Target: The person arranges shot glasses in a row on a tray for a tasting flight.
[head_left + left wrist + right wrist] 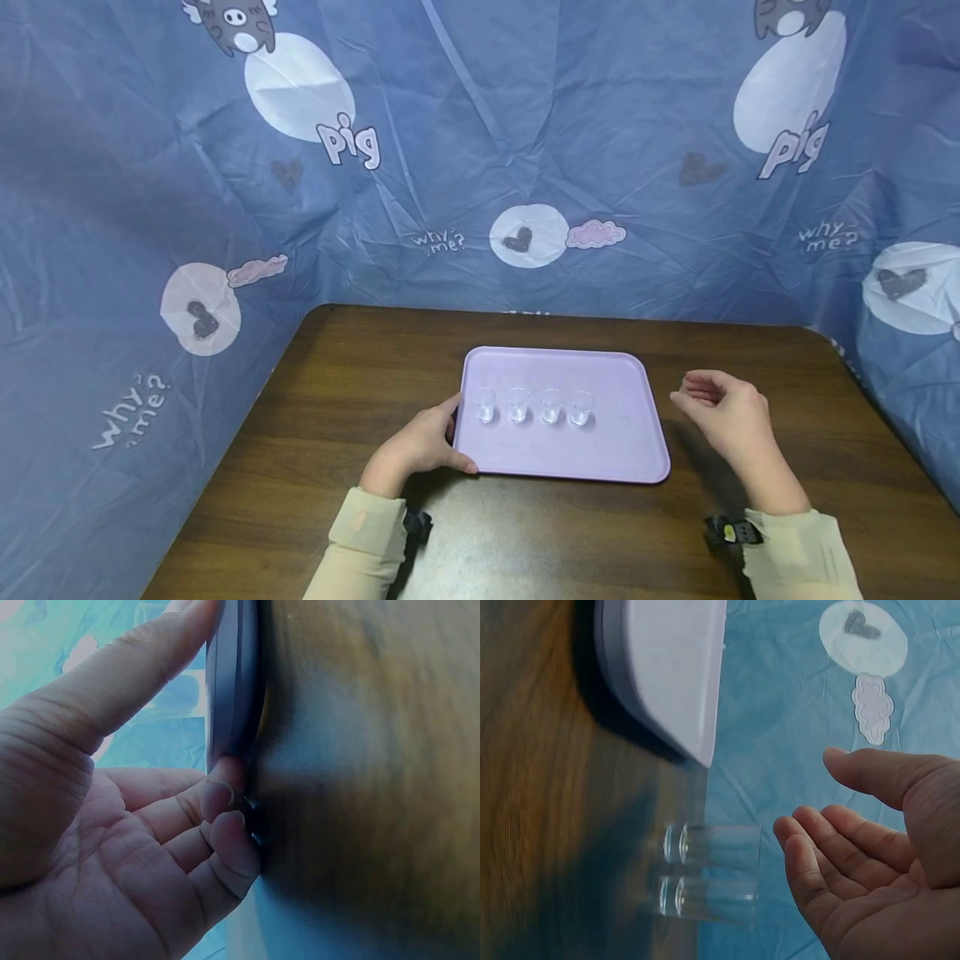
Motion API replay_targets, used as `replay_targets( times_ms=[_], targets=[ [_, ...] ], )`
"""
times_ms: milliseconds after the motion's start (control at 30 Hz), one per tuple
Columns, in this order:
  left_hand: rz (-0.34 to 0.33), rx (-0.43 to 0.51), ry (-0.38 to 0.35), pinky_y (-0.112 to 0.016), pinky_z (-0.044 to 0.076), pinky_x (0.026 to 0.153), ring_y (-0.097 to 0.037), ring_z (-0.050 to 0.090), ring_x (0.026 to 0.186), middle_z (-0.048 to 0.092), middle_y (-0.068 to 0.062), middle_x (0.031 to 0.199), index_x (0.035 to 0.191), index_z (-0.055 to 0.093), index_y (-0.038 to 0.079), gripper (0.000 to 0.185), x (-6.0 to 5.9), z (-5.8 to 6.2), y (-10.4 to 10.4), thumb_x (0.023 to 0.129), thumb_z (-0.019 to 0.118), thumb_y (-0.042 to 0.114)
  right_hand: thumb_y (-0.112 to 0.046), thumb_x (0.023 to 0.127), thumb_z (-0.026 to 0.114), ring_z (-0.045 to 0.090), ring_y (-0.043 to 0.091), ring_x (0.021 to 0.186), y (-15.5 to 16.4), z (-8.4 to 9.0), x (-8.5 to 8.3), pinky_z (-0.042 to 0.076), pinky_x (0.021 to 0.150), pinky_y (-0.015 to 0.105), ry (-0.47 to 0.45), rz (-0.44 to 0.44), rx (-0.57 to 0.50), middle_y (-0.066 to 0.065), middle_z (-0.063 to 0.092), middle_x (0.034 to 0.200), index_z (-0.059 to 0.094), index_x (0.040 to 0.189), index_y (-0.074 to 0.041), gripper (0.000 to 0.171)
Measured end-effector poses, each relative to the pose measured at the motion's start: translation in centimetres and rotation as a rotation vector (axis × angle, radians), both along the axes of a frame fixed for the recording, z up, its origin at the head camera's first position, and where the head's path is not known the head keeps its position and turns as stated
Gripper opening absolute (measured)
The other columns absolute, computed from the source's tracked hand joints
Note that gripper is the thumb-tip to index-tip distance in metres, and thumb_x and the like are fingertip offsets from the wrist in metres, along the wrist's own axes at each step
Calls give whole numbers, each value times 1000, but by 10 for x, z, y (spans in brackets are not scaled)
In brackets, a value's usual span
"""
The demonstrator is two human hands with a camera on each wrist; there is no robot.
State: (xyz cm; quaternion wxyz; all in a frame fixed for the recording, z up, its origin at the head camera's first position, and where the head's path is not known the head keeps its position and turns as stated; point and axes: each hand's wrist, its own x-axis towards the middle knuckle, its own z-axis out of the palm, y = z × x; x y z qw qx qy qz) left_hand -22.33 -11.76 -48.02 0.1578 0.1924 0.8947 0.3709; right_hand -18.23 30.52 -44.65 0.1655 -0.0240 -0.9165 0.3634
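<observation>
A lilac tray (622,454) lies on the table, with several small clear shot glasses (518,407) upright in a row on its left and middle part. My left hand (420,442) grips the tray's left edge near the front corner. In the left wrist view, the thumb (135,667) lies along the tray rim (232,682) and the fingers curl at its underside. Past the tray's right edge, my right hand (731,417) hovers with thumb and fingers apart, holding nothing. Two more shot glasses (718,844) stand on the table beside it, mostly hidden in the head view.
The brown wooden table (337,375) has a blue printed cloth (450,183) hanging behind it and at both sides. Dark wrist straps (733,532) sit at the cuffs of both light sleeves.
</observation>
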Motion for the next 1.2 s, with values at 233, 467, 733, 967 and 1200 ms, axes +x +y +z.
replay_targets(
  times_ms=[233,467,733,967,1200],
  targets=[
    [0,7,-4,-39,49,74,-17,57,75,61,-5,83,157,30,-2,118,1,0,0,63,99,17,-17,87,83,70,23,85,12,2,1,46,63,12,1,-30,6,20,73,101,70,116,8,41],
    [0,-3,0,-40,49,75,-18,57,77,61,-6,84,156,31,-3,117,2,2,0,63,99,17,-13,85,83,61,-4,76,22,2,2,46,62,10,10,-61,6,22,73,100,69,115,9,39],
    [12,-16,-6,-40,49,76,-19,57,77,61,-7,85,156,31,-3,118,2,4,1,63,100,18,-13,85,84,58,-6,77,31,2,4,45,62,10,-9,-91,13,25,72,104,68,117,10,42],
    [15,-19,-7,-41,49,77,-18,57,78,61,-7,86,156,31,-3,118,2,3,2,63,100,18,-11,85,83,70,36,93,36,-1,2,43,62,9,-49,-111,20,28,70,108,65,121,12,46],
    [15,-18,-1,-41,49,76,-19,57,77,61,-7,85,156,31,-3,118,2,2,1,63,100,18,-12,86,82,68,41,98,40,-3,0,42,62,9,-76,-118,30,30,68,112,63,123,13,49]
  ],
)
